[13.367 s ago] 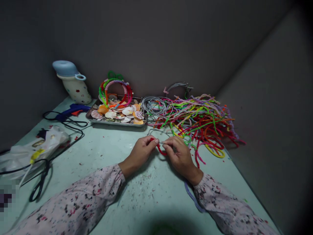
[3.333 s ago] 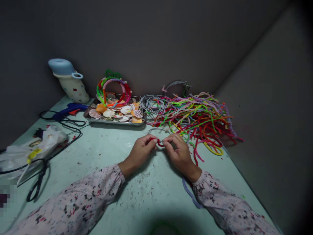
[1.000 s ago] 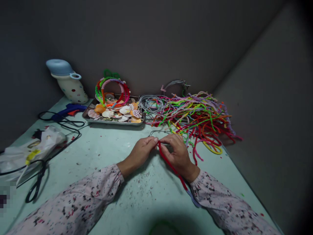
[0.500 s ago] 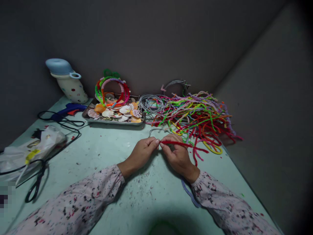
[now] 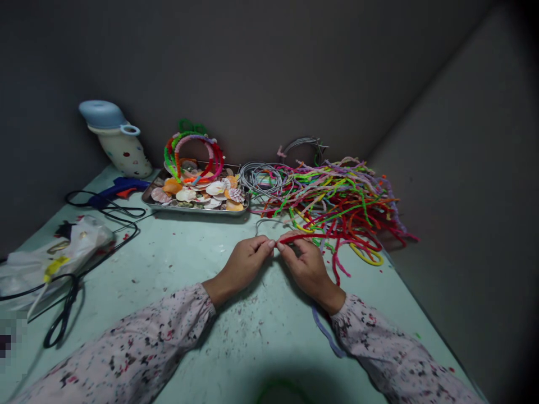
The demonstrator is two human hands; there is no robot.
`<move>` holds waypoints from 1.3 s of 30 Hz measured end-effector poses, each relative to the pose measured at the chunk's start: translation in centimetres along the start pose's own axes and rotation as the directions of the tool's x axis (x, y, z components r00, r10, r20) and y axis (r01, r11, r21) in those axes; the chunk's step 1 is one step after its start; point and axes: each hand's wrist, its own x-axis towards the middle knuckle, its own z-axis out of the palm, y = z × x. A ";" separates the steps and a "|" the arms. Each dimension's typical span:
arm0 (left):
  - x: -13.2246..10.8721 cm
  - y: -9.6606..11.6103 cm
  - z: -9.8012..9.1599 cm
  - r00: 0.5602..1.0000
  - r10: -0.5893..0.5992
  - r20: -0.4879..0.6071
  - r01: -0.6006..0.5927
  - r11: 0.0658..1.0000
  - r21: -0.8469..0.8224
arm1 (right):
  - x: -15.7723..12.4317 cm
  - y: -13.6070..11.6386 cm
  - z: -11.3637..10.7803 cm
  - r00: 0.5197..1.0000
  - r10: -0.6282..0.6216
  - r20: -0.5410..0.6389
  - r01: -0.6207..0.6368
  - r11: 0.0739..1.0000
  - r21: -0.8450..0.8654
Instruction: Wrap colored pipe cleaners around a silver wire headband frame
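My left hand [image 5: 246, 261] and my right hand [image 5: 306, 266] meet at the middle of the pale green table [image 5: 177, 269], both pinched on a thin grey wire hoop [image 5: 266, 221]. A red pipe cleaner [image 5: 297, 238] runs from the pinch point rightwards over my right hand's fingers, which grip it. The hoop's far curve shows just beyond my fingertips; the rest is hidden under my hands. A lilac pipe cleaner [image 5: 325, 332] lies under my right wrist.
A big pile of coloured pipe cleaners [image 5: 341, 202] lies behind my right hand, with coiled grey wire [image 5: 263, 178] beside it. A metal tray [image 5: 152, 204] of shells with wrapped hoops [image 5: 194, 154] stands further left. Left side: blue glue gun [image 5: 120, 189], scissors [image 5: 63, 314], plastic bag [image 5: 46, 258], jug [image 5: 115, 137].
The red pipe cleaner's free end has swung from my right wrist up to the right, then further away over my fingers. Both hands stay in place, my right fingers turning.
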 end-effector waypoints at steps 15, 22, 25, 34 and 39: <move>0.0 -0.1 0.1 1.000 0.005 0.018 -0.006 0.998 0.060 | 0.1 0.2 -0.2 0.997 0.070 0.023 -0.069 0.997 -0.046; 0.0 -0.1 0.1 1.000 0.019 0.012 -0.020 0.997 0.080 | 0.2 0.2 -0.2 0.995 0.081 0.059 -0.080 0.997 -0.019; 0.0 0.0 0.1 0.999 0.032 0.022 -0.034 0.995 0.092 | 0.3 0.2 -0.2 0.993 0.083 0.081 -0.082 0.996 -0.019; -0.2 0.0 0.3 0.999 0.038 0.007 -0.038 0.998 0.051 | 0.3 0.2 -0.1 0.989 0.118 0.085 -0.118 0.993 -0.012; -0.3 -0.4 0.5 0.998 0.026 -0.054 -0.022 0.996 0.089 | 0.3 0.2 -0.1 0.992 0.091 0.087 -0.086 0.995 -0.051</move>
